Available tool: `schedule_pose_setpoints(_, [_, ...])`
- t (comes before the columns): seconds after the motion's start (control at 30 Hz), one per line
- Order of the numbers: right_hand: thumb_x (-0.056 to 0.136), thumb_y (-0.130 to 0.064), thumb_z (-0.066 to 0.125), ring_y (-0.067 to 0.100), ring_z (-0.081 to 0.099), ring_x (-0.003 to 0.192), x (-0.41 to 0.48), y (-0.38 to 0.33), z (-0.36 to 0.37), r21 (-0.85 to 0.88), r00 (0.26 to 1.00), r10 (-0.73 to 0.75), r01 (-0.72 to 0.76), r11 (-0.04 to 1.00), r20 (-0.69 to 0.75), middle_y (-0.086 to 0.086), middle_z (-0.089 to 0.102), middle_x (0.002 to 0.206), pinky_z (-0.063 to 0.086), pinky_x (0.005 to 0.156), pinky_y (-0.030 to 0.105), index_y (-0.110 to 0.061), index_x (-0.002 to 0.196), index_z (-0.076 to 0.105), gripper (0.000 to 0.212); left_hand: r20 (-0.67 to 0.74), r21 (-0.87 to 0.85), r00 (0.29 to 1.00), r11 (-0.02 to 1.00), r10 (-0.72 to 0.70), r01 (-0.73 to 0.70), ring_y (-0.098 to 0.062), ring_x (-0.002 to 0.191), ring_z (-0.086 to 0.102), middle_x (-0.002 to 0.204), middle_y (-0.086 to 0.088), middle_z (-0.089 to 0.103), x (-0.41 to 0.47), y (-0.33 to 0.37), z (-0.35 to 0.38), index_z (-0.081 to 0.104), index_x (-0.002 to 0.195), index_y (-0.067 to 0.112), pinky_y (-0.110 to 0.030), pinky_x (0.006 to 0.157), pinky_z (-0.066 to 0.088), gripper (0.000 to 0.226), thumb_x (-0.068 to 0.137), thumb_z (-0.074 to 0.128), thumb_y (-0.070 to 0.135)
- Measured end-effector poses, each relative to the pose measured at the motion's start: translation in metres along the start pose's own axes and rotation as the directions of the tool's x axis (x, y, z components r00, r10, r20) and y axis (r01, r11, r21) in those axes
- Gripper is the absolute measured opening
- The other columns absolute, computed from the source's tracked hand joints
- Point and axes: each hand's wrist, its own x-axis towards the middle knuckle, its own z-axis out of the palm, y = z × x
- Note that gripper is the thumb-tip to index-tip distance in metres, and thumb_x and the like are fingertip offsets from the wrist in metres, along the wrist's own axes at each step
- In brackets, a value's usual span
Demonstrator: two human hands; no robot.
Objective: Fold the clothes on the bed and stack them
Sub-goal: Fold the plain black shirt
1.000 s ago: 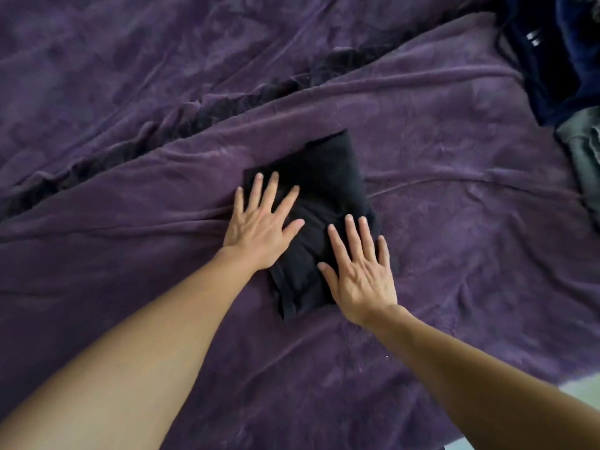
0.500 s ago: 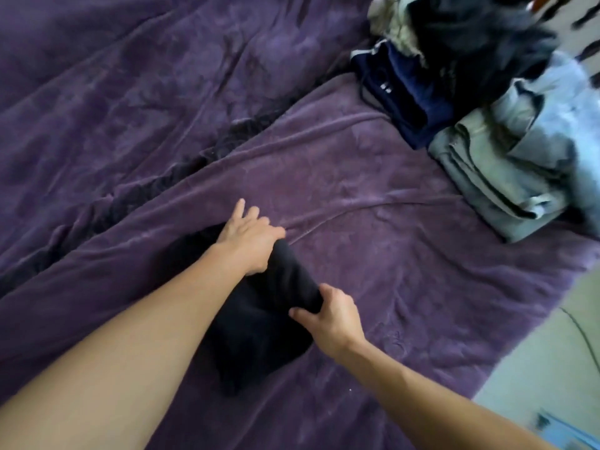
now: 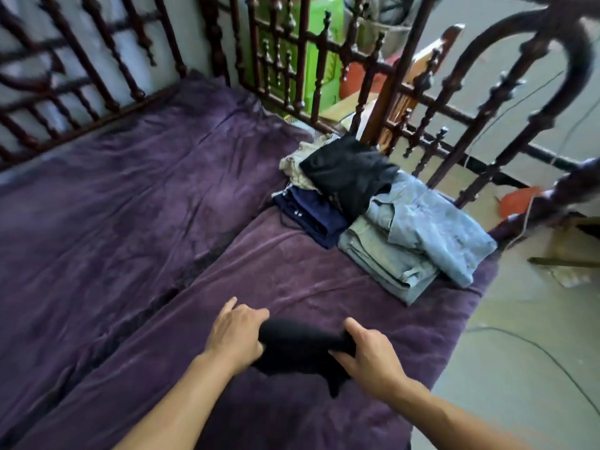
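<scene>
- A second ago both palms lay flat on the folded black garment (image 3: 298, 349), pressing it onto the purple blanket (image 3: 162, 206). Now the hands hold it instead, one at each end.
- The left hand (image 3: 235, 336) has its fingers curled round the bundle's left end. The right hand (image 3: 370, 355) clamps the right end, thumb on top and fingers tucked under.
- The garment sits between the two hands at the near edge of the bed. It appears to be lifted just off the blanket, with one corner sagging towards the person.
- The view has also swung up from the working spot, so the pile of clothes (image 3: 383, 261) at the bed's far right corner, against the wooden rail (image 3: 418, 102), is now in full sight. It includes a pale denim shirt (image 3: 435, 222), a navy piece (image 3: 311, 216) and a dark garment (image 3: 347, 172) on top.
- The folding of this piece looks finished, and the step in hand is most likely carrying it to the pile.
- The pile is well apart from the hands, so the bundle has some way to travel. The loose corner could let the fold fall open unless both ends stay firmly held.
</scene>
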Motion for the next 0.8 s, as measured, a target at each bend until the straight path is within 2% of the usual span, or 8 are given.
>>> schedule_pose_setpoints(0.13, [0.077,-0.037,0.069,0.031,0.059,0.074,0.014,0.036,-0.078,0.017,0.993,0.021,-0.02,1.0,-0.116,0.0,0.062,0.071,0.039,0.061,0.038,-0.021,0.084,0.044,0.031,-0.051,0.021,0.996,0.998,0.068,-0.067,-0.015,0.082,0.057,0.069,0.008,0.051,0.045,0.061,-0.054,0.04,0.075,0.024,-0.029,0.117,0.018,0.022,0.076,0.062,0.021])
schedule_pose_setpoints(0.23, [0.075,-0.035,0.071,0.026,0.057,0.067,0.025,0.069,-0.122,0.07,0.982,0.059,-0.047,0.996,-0.18,-0.005,0.061,0.069,0.044,0.061,0.038,-0.024,0.082,0.047,0.027,-0.062,0.06,0.991,0.992,0.117,-0.113,-0.022,0.095,0.06,0.086,0.001,0.066,0.087,0.108,-0.086,0.046,0.082,0.026,-0.03,0.111,0.029,0.018,0.077,0.064,0.026])
schedule_pose_setpoints(0.33, [0.075,-0.032,0.074,0.02,0.062,0.07,0.041,0.11,-0.155,0.16,0.974,0.108,-0.077,0.984,-0.199,-0.005,0.066,0.074,0.049,0.066,0.039,-0.021,0.089,0.058,0.024,-0.027,0.1,0.989,0.985,0.143,-0.14,-0.029,0.102,0.058,0.1,-0.004,0.067,0.134,0.152,-0.109,0.056,0.092,0.025,-0.033,0.088,0.041,0.019,0.075,0.066,0.029])
schedule_pose_setpoints(0.47, [0.073,-0.034,0.077,0.016,0.06,0.069,0.061,0.159,-0.174,0.265,0.973,0.179,-0.135,0.955,-0.147,-0.003,0.065,0.074,0.047,0.066,0.033,-0.019,0.086,0.057,0.028,0.176,0.11,0.965,0.97,0.194,-0.215,-0.027,0.099,0.061,0.1,-0.001,0.066,0.203,0.196,-0.125,0.06,0.09,0.027,-0.032,0.071,0.043,0.021,0.07,0.063,0.023])
schedule_pose_setpoints(0.57, [0.071,-0.034,0.078,0.007,0.057,0.068,0.071,0.186,-0.173,0.386,0.969,0.244,-0.21,0.898,-0.04,-0.008,0.062,0.071,0.044,0.063,0.026,-0.023,0.079,0.055,0.026,0.407,0.124,0.904,0.973,0.13,-0.195,-0.024,0.094,0.06,0.099,0.001,0.061,0.256,0.226,-0.129,0.064,0.091,0.025,-0.033,0.072,0.05,0.029,0.063,0.07,0.022])
schedule_pose_setpoints(0.67, [0.069,-0.029,0.079,-0.004,0.053,0.062,0.081,0.215,-0.171,0.49,0.944,0.328,-0.302,0.817,0.036,-0.016,0.057,0.063,0.037,0.055,0.017,-0.03,0.069,0.052,0.027,0.53,0.156,0.844,0.968,0.086,-0.196,-0.025,0.089,0.059,0.089,0.002,0.058,0.298,0.257,-0.122,0.061,0.087,0.023,-0.034,0.069,0.05,0.032,0.059,0.077,0.021])
schedule_pose_setpoints(0.73, [0.07,-0.027,0.08,-0.002,0.051,0.061,0.091,0.238,-0.173,0.509,0.913,0.402,-0.383,0.771,0.077,-0.013,0.056,0.064,0.038,0.057,0.02,-0.028,0.068,0.053,0.027,0.563,0.152,0.823,0.969,0.076,-0.193,-0.026,0.087,0.059,0.087,0.001,0.057,0.322,0.277,-0.11,0.058,0.085,0.021,-0.036,0.069,0.051,0.03,0.061,0.077,0.02])
schedule_pose_setpoints(0.8, [0.07,-0.024,0.081,0.009,0.054,0.066,0.102,0.26,-0.18,0.525,0.883,0.46,-0.438,0.73,0.097,-0.008,0.057,0.066,0.042,0.062,0.03,-0.022,0.069,0.056,0.025,0.562,0.147,0.821,0.964,0.104,-0.223,-0.025,0.084,0.059,0.09,-0.002,0.058,0.344,0.295,-0.1,0.058,0.086,0.021,-0.035,0.066,0.049,0.026,0.065,0.074,0.018])
